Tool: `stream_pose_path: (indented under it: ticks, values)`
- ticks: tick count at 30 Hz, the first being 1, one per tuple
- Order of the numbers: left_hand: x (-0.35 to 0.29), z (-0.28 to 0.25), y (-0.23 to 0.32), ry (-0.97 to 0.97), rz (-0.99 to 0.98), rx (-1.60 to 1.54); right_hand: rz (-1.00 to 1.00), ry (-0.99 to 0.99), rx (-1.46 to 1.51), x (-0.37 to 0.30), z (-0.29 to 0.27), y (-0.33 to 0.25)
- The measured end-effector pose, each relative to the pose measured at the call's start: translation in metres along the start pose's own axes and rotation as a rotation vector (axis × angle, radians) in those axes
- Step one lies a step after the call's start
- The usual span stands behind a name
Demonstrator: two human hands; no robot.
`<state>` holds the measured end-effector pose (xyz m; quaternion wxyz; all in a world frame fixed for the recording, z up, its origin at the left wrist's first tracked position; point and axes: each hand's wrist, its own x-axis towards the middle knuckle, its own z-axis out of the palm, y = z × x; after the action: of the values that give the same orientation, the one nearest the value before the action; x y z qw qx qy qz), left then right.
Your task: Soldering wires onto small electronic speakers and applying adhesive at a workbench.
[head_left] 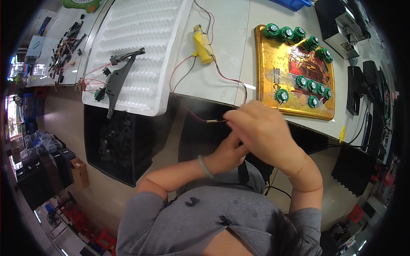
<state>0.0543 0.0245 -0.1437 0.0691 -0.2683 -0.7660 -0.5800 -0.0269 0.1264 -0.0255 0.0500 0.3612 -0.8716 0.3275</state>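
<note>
My right hand (262, 128) is closed in front of the table edge, its fingers bent down over my left hand (230, 153). A thin red wire with a small white connector (212, 121) runs to the fingertips of my right hand. My left hand is closed just beneath it, and what it grips is hidden. On the table above lies a yellow-taped cylinder (202, 45) with red and black wires. To the right, a gold tin tray (294, 109) carries several green round parts with silvery centres (282, 95), one close to my right hand with pale leads.
A white ridged foam tray (141, 85) holds a black plastic bracket (117, 83) with wires. Below it stands a black bin (111, 145) of dark parts. Black wired pieces (66, 47) lie far left. A black-and-silver box device (341, 32) stands at the back right.
</note>
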Motion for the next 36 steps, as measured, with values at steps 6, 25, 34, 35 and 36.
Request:
stream_pose_path:
  ticks: [6, 25, 34, 35, 36]
  values:
    - [0.010, -0.004, 0.011, -0.029, -0.150, -0.054, 0.254, 0.115, -0.237, 0.065, 0.028, 0.013]
    - [0.028, -0.026, 0.018, -0.275, -0.799, -1.450, 0.598, 0.002, 1.905, -0.104, -0.048, -0.020]
    - [0.034, -0.011, 0.010, -0.283, -0.777, -1.505, 0.637, 0.125, 2.533, -0.186, 0.008, -0.012]
    - [0.036, -0.012, 0.013, -0.288, -0.793, -1.442, 0.635, 0.131, 2.536, -0.186, 0.008, -0.008]
    - [0.039, -0.013, 0.018, -0.290, -0.798, -1.440, 0.709, 0.135, 2.323, -0.186, 0.007, -0.003]
